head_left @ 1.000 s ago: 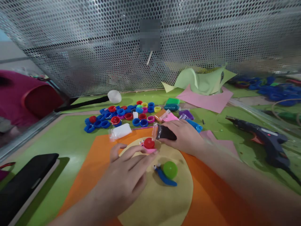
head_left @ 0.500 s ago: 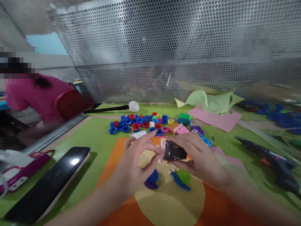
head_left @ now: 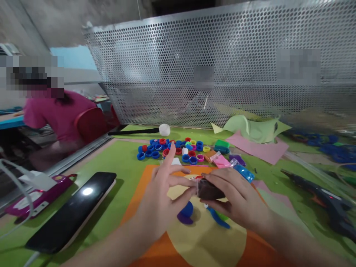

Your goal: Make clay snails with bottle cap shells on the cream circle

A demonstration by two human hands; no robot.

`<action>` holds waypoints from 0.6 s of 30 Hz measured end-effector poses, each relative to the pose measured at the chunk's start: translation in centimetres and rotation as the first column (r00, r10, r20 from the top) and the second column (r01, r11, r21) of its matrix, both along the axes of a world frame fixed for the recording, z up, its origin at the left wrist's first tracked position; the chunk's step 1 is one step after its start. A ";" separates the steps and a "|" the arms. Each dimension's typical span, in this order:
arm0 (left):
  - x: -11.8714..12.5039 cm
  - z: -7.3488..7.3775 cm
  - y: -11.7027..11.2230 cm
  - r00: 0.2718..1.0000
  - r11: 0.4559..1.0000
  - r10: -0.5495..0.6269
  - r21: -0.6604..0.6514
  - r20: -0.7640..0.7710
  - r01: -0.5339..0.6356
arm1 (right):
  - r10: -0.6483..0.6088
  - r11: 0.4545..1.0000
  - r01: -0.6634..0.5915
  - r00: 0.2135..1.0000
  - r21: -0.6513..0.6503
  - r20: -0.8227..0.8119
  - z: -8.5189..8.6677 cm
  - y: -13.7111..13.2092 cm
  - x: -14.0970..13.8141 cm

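Note:
Both my hands hold a small dark packet in clear plastic above the table. My right hand is wrapped round its body. My left hand pinches its left end with thumb and fingers, the index finger pointing up. Below them lies a yellow paper circle on an orange sheet. On the circle sit a blue cap on a purple piece and a blue clay snail, partly hidden by my right hand.
Several coloured bottle caps and clay packets lie behind the sheet. A glue gun rests at right, a black phone at left, pink and green paper by the perforated metal screen. A person in a magenta shirt sits at far left.
My right hand lifted the dark packet off the table and my left hand came up to pinch its end. The view tilted up, showing the person at left.

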State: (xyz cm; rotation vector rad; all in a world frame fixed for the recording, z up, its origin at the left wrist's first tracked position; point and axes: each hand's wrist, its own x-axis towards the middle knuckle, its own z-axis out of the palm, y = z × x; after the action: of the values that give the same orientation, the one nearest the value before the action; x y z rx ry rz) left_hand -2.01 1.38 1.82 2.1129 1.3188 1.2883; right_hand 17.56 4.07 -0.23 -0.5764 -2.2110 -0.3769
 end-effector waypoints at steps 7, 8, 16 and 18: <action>0.0 0.3 -0.1 0.996 1.000 0.024 -0.008 0.091 -0.023 | -0.014 0.999 0.014 1.000 -0.031 0.008 -0.1 0.0 -0.3; -0.1 0.3 -0.1 0.995 1.000 0.028 -0.013 0.095 -0.027 | -0.011 0.999 0.011 1.000 -0.031 0.005 -0.1 0.0 -0.4; -0.1 0.3 -0.2 0.993 1.000 0.023 -0.012 0.112 -0.022 | 0.031 0.999 -0.031 1.000 -0.025 0.004 0.0 -0.3 -0.4; -0.1 0.5 -0.2 0.992 1.000 0.010 -0.015 0.126 -0.008 | 0.043 0.999 -0.043 0.999 -0.032 -0.002 -0.1 -0.3 -0.4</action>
State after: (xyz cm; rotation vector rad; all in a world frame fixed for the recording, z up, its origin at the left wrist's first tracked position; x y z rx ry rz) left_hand -2.10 1.17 2.29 1.9829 1.2822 1.3870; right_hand 17.16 3.80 -0.30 -0.5449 -2.2277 -0.3194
